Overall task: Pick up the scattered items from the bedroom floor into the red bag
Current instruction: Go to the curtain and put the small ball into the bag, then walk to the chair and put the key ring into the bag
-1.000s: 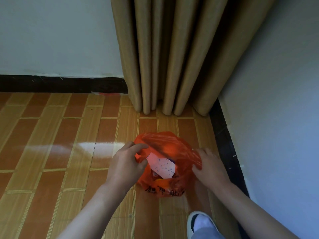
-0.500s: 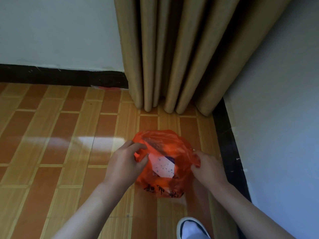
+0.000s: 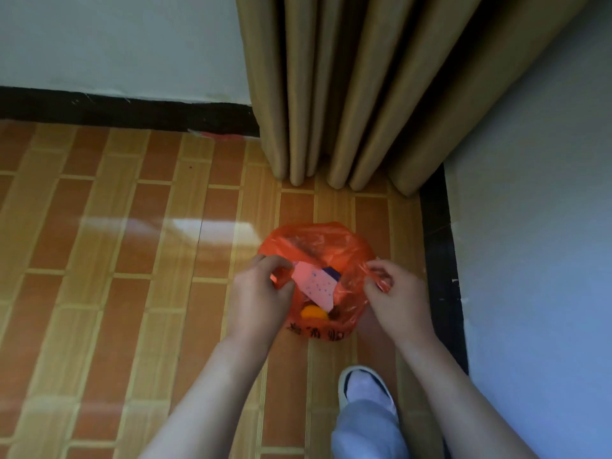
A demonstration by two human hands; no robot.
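The red plastic bag (image 3: pixel 318 246) sits on the tiled floor near the room's corner, its mouth held apart. My left hand (image 3: pixel 258 299) pinches the bag's left rim. My right hand (image 3: pixel 394 299) pinches the right rim. Inside the bag lie a pink dotted card (image 3: pixel 314 286), a dark purple item (image 3: pixel 331 272) behind it and an orange round thing (image 3: pixel 313 312) low down. Black printed characters run along the bag's near side.
Tan curtains (image 3: pixel 347 94) hang to the floor just beyond the bag. A blue-white wall (image 3: pixel 536 260) with a black skirting strip (image 3: pixel 440 260) runs along the right. My white shoe (image 3: pixel 367 389) stands on the floor below the bag. A small red scrap (image 3: pixel 225 136) lies by the far skirting.
Both hands have pulled the bag's rims further apart, so the mouth is wider and the orange thing inside shows. The view has tilted down a little.
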